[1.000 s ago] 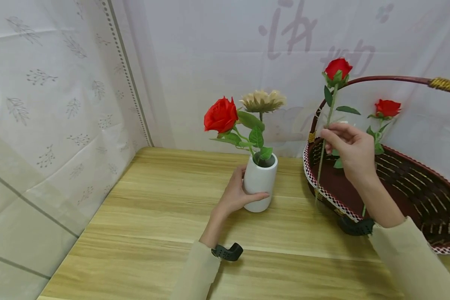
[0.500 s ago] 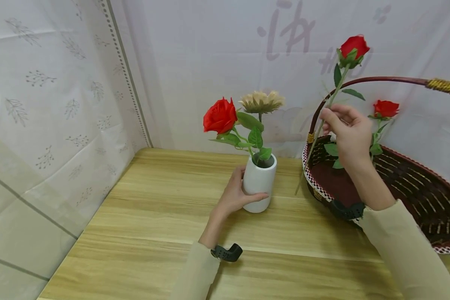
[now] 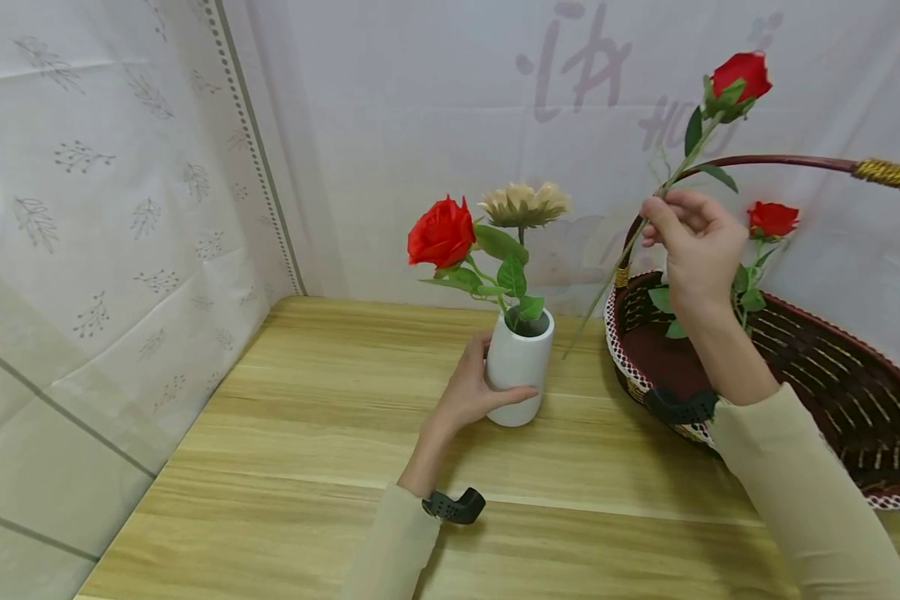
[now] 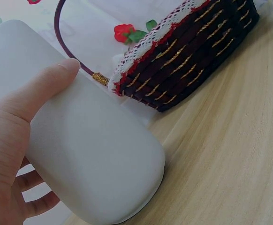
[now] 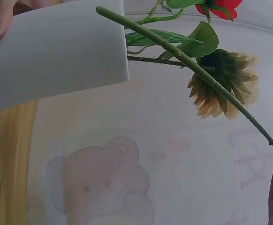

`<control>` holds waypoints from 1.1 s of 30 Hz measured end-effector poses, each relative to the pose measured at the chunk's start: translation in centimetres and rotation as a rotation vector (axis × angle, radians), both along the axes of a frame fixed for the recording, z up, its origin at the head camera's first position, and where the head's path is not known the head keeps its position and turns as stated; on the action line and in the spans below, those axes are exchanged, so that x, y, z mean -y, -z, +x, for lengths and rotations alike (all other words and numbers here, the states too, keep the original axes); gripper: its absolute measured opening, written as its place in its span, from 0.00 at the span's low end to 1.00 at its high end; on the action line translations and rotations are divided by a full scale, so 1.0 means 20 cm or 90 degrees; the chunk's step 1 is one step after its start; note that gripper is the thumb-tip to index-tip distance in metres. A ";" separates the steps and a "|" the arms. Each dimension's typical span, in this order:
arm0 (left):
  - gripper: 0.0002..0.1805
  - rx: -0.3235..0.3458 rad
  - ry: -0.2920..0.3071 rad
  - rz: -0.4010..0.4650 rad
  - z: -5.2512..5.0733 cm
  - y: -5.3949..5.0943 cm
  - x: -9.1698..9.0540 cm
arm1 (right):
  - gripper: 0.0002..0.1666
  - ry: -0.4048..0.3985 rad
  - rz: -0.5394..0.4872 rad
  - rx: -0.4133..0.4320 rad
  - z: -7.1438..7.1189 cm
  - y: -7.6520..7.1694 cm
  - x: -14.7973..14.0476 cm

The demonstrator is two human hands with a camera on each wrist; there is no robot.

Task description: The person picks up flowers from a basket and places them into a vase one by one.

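Observation:
My left hand (image 3: 472, 387) grips a white vase (image 3: 519, 367) low on its side, thumb across the front. In the vase stand a red rose (image 3: 441, 233) leaning left and a pale yellow flower (image 3: 525, 205). My right hand (image 3: 701, 250) pinches the stem of another red rose (image 3: 742, 77) between thumb and fingers. That rose tilts, its bloom up to the right and its bare stem end (image 5: 101, 10) down to the left, near the vase. In the right wrist view the stem (image 5: 211, 82) crosses in front of the yellow flower (image 5: 225, 84).
A dark woven basket (image 3: 855, 375) with lace trim and an arched handle (image 3: 780, 158) stands on the right, under the right forearm. One more red rose (image 3: 774, 218) rises from it. Cloth (image 3: 390, 125) hangs behind the wooden table (image 3: 285, 433).
The right hand has risen with the rose, and the rose has tilted so its stem end swings left toward the vase. The left hand and vase stay put.

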State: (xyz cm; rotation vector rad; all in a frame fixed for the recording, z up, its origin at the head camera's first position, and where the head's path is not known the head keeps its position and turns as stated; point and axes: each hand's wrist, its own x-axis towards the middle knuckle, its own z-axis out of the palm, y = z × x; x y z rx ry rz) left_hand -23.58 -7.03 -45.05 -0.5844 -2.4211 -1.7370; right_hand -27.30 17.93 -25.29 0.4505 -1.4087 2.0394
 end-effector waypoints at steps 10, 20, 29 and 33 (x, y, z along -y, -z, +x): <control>0.52 0.004 0.003 0.001 0.00 0.00 0.00 | 0.16 0.013 -0.035 -0.036 -0.02 -0.04 0.04; 0.52 0.006 0.005 0.001 0.00 0.00 0.00 | 0.12 0.019 -0.042 -0.037 -0.05 -0.04 0.07; 0.52 0.012 0.002 -0.006 0.01 0.00 0.00 | 0.11 -0.003 0.004 -0.030 -0.04 0.01 0.10; 0.51 0.012 0.001 -0.007 0.01 0.00 0.00 | 0.10 -0.018 0.022 -0.025 -0.03 0.05 0.12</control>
